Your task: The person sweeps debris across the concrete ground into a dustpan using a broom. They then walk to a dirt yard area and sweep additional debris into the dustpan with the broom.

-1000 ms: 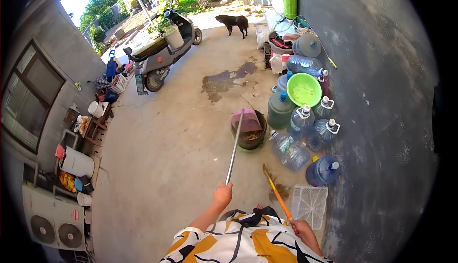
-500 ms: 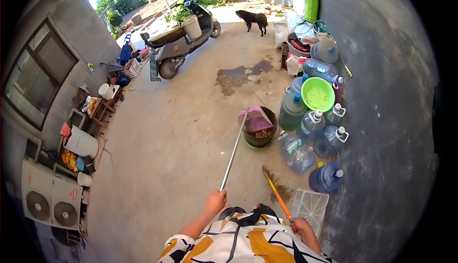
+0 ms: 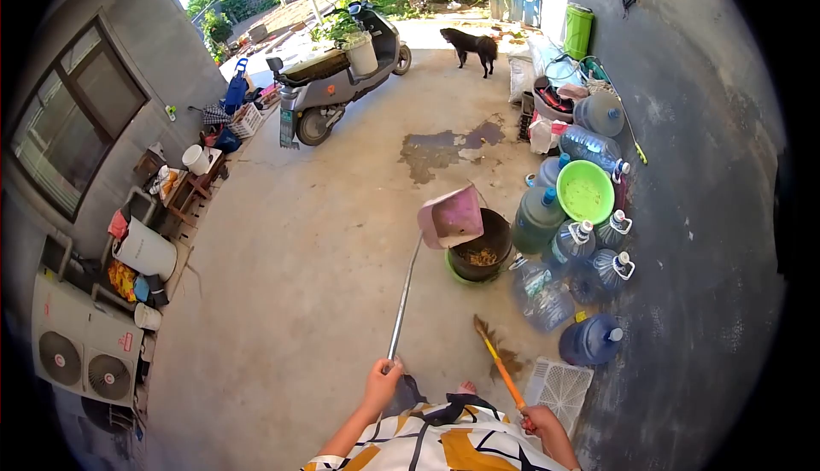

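Note:
My left hand is closed round the metal handle of a pink dustpan. The pan is raised at the left rim of a dark bucket, its inside facing me and no debris visible in it. Brownish scraps lie inside the bucket, and a green rim shows beneath it. In my right hand is the orange handle of a broom. Its brown bristles point forward, beside a damp patch on the concrete.
Several large water bottles and a green basin line the right wall. A white grate lies near my right hand. Ahead stand a scooter and a black dog. Puddle water spreads mid-floor.
The dustpan has come up and left out of the bucket's mouth and turned its inside toward me. My view has shifted slightly; the broom stays low in my right hand.

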A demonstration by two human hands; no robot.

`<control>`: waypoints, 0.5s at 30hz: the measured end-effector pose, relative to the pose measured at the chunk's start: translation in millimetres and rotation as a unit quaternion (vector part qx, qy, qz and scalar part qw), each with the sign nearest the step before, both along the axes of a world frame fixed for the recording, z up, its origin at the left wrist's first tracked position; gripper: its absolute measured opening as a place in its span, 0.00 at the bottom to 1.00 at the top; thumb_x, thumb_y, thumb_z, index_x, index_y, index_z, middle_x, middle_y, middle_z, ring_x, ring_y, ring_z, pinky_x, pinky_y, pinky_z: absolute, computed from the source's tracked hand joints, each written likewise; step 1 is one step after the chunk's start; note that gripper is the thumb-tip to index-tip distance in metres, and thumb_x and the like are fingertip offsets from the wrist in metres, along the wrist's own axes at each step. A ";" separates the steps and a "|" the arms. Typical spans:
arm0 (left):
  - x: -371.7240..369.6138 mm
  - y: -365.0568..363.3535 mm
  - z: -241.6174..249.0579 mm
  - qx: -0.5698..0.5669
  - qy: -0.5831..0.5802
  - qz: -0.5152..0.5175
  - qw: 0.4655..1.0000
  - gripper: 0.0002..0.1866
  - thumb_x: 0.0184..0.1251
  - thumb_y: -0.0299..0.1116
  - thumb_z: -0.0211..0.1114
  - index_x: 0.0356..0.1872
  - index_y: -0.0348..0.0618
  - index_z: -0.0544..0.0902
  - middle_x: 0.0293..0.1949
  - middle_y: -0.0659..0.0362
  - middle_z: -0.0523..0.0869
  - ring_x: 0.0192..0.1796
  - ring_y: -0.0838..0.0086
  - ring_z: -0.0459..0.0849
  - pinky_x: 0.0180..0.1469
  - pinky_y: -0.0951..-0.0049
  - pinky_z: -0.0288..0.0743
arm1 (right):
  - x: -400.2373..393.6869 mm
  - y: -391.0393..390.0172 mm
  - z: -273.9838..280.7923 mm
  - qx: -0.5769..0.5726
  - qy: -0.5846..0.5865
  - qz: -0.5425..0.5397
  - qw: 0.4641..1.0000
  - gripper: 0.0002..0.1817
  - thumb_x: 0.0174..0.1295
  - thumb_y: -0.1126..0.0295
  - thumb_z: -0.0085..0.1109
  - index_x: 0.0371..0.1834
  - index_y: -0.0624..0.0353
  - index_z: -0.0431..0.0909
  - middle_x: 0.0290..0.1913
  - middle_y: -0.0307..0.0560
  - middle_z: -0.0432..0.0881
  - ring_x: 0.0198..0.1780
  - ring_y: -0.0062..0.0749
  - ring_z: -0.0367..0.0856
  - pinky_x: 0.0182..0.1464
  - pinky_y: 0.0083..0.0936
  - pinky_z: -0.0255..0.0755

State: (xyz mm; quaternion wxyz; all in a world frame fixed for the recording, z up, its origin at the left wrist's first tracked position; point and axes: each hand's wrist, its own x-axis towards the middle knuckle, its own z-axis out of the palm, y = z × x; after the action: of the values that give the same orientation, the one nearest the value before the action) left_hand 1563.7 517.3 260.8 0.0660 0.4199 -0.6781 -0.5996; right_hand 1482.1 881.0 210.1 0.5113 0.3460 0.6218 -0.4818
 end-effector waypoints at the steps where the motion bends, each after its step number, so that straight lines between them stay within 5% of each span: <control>1: 7.6 -10.4 -9.2 0.060 0.005 0.047 0.997 0.09 0.53 0.34 0.59 0.22 0.39 0.72 0.17 0.63 0.73 0.19 0.83 0.68 0.21 0.82 0.63 | 0.3 -3.5 0.2 0.011 0.008 0.009 1.000 0.11 0.51 0.68 0.52 0.22 0.64 0.65 0.10 0.42 0.63 0.09 0.28 0.62 0.11 0.23 0.53; 4: 16.5 -44.2 1.9 0.170 0.027 0.132 0.976 0.10 0.53 0.34 0.59 0.28 0.38 0.73 0.18 0.61 0.72 0.17 0.82 0.68 0.18 0.83 0.61 | -7.5 -31.8 17.2 0.023 0.028 0.044 0.998 0.08 0.51 0.71 0.52 0.20 0.63 0.67 0.12 0.41 0.66 0.11 0.24 0.65 0.14 0.21 0.62; 5: 17.5 -57.8 3.4 0.168 0.042 0.174 0.969 0.10 0.53 0.34 0.59 0.28 0.38 0.73 0.18 0.61 0.72 0.17 0.82 0.68 0.18 0.83 0.61 | -12.8 -40.5 16.6 0.008 0.033 0.102 0.994 0.11 0.53 0.67 0.49 0.27 0.67 0.67 0.14 0.45 0.68 0.12 0.27 0.65 0.13 0.24 0.59; 6: 19.1 -71.3 3.0 0.218 0.049 0.205 0.953 0.09 0.53 0.33 0.59 0.30 0.39 0.71 0.18 0.61 0.70 0.14 0.84 0.63 0.14 0.83 0.54 | -12.9 -17.9 -43.9 0.040 0.041 0.205 0.977 0.13 0.55 0.63 0.49 0.34 0.62 0.75 0.27 0.46 0.75 0.29 0.28 0.72 0.27 0.23 0.65; 7: 23.7 -84.0 1.3 0.269 0.055 0.231 0.933 0.09 0.53 0.31 0.58 0.32 0.41 0.69 0.18 0.62 0.68 0.10 0.85 0.57 0.11 0.83 0.47 | -17.9 -23.2 -40.7 0.044 0.041 0.220 0.974 0.14 0.55 0.63 0.49 0.35 0.62 0.75 0.28 0.46 0.75 0.29 0.28 0.71 0.27 0.23 0.65; 11: 52.3 -139.6 -29.7 0.292 0.057 0.295 0.908 0.17 0.52 0.33 0.60 0.41 0.40 0.67 0.18 0.62 0.67 0.10 0.85 0.56 0.10 0.82 0.47 | -47.7 -111.6 0.3 0.003 0.046 0.197 0.979 0.15 0.55 0.62 0.48 0.37 0.62 0.74 0.28 0.44 0.75 0.28 0.26 0.70 0.26 0.22 0.64; 15: 94.7 -185.5 -64.7 0.284 0.015 0.356 0.890 0.16 0.51 0.33 0.61 0.38 0.40 0.67 0.18 0.62 0.66 0.10 0.84 0.56 0.11 0.81 0.47 | -80.9 -191.5 15.0 -0.039 0.045 0.207 0.977 0.16 0.56 0.61 0.48 0.39 0.63 0.73 0.29 0.43 0.75 0.28 0.24 0.70 0.24 0.20 0.63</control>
State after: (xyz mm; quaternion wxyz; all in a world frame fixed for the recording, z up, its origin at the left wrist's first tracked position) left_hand 1658.5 331.8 196.1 0.1636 0.6249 -0.2828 -0.7090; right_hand 1401.3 689.6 225.2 0.5847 0.1675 0.6829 -0.4048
